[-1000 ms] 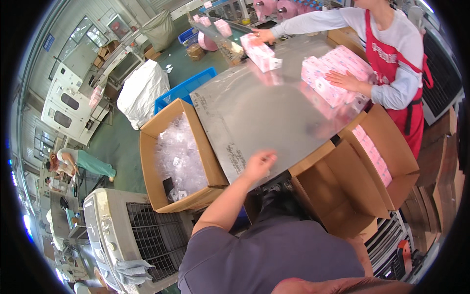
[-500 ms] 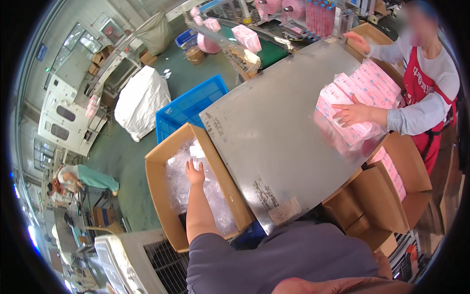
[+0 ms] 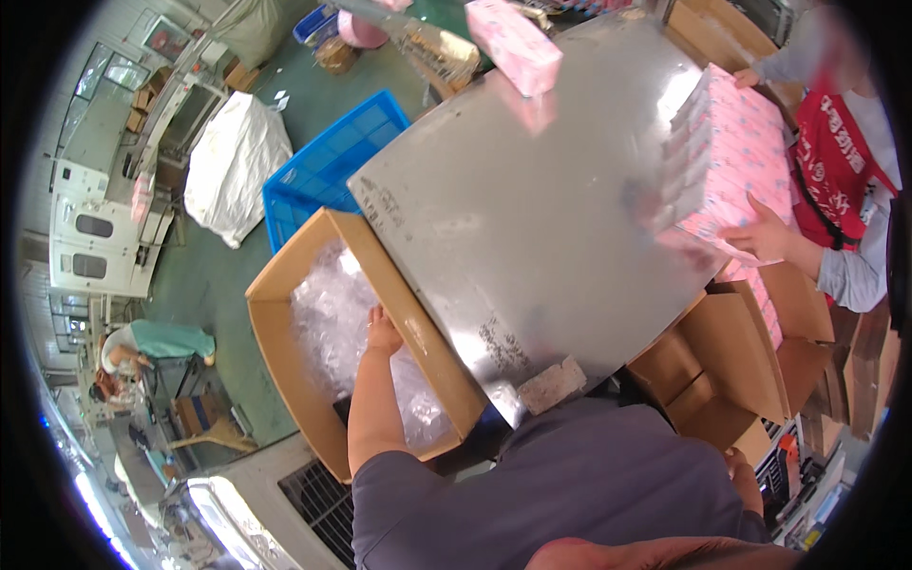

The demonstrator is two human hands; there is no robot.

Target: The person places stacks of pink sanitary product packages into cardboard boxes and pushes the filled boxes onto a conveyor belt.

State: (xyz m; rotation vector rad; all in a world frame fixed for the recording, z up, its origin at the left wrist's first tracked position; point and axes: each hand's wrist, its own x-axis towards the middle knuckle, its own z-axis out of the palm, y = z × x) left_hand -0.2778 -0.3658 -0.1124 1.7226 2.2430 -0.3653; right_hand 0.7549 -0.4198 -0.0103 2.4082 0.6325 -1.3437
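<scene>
My left hand (image 3: pixel 384 332) reaches into a cardboard box (image 3: pixel 446 366) of crumpled clear plastic bags (image 3: pixel 318 313), beside the box's right inner wall. Its fingers point forward over the plastic, with nothing visibly gripped, and the tips are partly lost against it. My right hand (image 3: pixel 743 470) hangs low at my right side, partly behind my sleeve, its fingers too hidden to read. Across the metal table (image 3: pixel 532 247), a co-worker in a red apron holds a row of pink printed packs (image 3: pixel 741 161) tilted up between both hands.
A single pink pack (image 3: pixel 513 47) lies at the table's far edge. Open cardboard boxes (image 3: pixel 722 351) stand at the right, one holding pink packs. A blue crate (image 3: pixel 332 157) and a white sack (image 3: pixel 237 171) are at the left. A block (image 3: pixel 552 385) rests on the near edge.
My left hand has gone from spread fingers above the plastic to a spot lower beside the box wall. The co-worker has tilted the pink packs upright. A pink pack has arrived at the table's far edge.
</scene>
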